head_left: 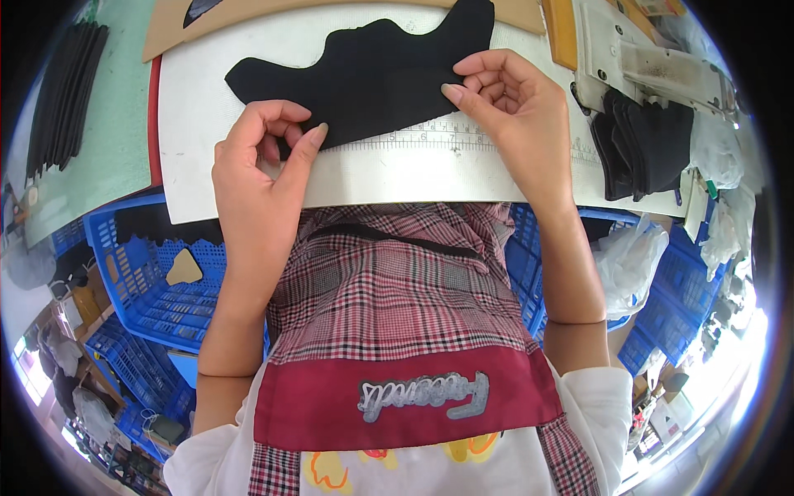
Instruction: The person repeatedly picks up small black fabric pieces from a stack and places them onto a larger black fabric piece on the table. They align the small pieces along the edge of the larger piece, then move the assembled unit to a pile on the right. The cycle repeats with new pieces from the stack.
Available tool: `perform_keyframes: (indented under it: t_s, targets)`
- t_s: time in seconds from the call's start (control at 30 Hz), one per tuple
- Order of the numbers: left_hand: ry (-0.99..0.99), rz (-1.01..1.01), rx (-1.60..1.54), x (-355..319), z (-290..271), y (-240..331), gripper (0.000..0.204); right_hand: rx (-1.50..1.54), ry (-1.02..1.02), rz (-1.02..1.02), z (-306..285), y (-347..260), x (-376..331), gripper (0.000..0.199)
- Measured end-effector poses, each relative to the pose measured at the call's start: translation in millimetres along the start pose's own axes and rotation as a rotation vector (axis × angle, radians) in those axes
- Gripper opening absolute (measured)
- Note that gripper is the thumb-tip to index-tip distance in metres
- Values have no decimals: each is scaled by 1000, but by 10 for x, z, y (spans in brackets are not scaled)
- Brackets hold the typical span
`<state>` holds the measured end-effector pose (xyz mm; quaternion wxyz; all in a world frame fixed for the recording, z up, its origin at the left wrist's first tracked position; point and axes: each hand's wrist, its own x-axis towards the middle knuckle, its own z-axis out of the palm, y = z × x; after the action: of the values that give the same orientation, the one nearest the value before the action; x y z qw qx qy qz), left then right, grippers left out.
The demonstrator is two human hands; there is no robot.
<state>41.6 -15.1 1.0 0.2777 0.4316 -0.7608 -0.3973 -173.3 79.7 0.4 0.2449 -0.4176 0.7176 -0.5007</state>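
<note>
A black cut fabric piece with a wavy far edge and a straighter near edge lies on the white worktop. At its lower left edge, my left hand is closed, thumb and fingertips pinching the cloth. My right hand pinches the right edge of the same piece between thumb and curled fingers. Just below the fabric, a ruler scale runs across the worktop between my hands.
Right of my right hand lie folded black pieces beside a white machine body. More black pieces are stacked on a green surface at left. Blue crates and a plastic bag flank my lap. Brown board edges the back.
</note>
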Motion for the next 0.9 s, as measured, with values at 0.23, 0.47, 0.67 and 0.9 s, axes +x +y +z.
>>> perform_keyframes:
  t_s: [0.23, 0.47, 0.67, 0.9]
  targets:
    - [10, 5, 3, 10, 7, 8, 17, -19, 17, -9, 20, -7, -6, 18]
    - [22, -20, -25, 7, 41, -10, 17, -24, 11, -15, 14, 15, -5, 18]
    - [34, 15, 41, -4, 72, -3, 20, -54, 20, -15, 8, 6, -26, 17]
    - [136, 252, 300, -14, 81, 6, 32, -358, 121, -291, 26, -5, -75, 14]
